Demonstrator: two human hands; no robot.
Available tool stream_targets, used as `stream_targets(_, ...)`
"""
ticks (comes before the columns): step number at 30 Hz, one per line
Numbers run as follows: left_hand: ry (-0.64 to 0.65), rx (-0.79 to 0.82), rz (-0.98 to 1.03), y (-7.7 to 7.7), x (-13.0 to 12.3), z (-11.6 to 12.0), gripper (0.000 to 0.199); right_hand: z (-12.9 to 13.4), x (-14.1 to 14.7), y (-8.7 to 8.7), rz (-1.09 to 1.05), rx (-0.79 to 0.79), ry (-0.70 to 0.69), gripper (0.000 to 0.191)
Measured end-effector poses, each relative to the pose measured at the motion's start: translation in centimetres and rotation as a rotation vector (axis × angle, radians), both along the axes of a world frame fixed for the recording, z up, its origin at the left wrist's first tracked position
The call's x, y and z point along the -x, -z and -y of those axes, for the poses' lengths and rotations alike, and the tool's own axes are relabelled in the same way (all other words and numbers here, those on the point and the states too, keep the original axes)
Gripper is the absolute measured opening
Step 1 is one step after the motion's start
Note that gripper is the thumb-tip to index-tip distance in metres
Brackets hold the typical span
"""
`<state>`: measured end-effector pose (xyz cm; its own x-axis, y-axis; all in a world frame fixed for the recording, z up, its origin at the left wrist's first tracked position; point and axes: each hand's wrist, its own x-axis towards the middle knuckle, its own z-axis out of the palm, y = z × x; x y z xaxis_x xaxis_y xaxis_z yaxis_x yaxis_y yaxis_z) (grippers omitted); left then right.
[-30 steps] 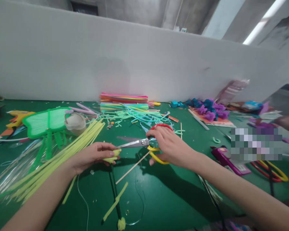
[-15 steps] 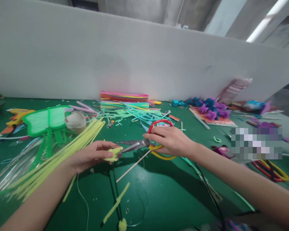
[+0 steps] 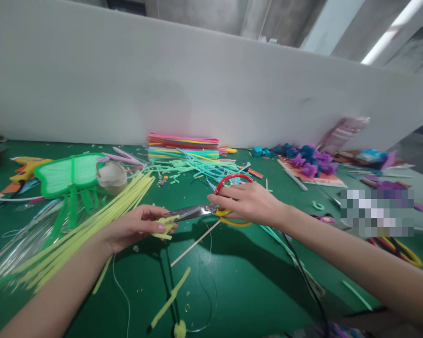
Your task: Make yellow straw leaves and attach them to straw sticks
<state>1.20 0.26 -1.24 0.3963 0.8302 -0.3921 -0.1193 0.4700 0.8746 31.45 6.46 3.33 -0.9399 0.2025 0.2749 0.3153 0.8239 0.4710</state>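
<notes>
From here I have the left hand pinching the yellow bit above the green table. It looks crumpled, one end poking out. The right hand grips scissors, shiny blades at the bit.

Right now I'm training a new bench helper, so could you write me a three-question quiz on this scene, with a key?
1. Fill in: the left hand pinches a small fuzzy-looking piece coloured ____.

2. True or false: in the picture, the yellow plastic glue gun lies left of the green-rimmed wing-shaped piece.

3. What does the right hand hold?
A. The glue gun
B. Metal scissors with red and yellow handles
C. The wing-shaped piece

Key: 1. yellow; 2. true; 3. B
</notes>
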Motion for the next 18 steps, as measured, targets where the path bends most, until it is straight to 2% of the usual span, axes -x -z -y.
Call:
stream_targets(10,0.048,0.0,-0.014,0.0,-0.2,-0.2,0.033,0.2,0.8,-0.5,0.073,-0.248,-0.064,0.016)
stream_targets(18,0.024,0.025,0.001,0.0,-0.6,-0.2,0.033,-1.0,1.5,-0.7,0.073,-0.283,-0.179,0.019)
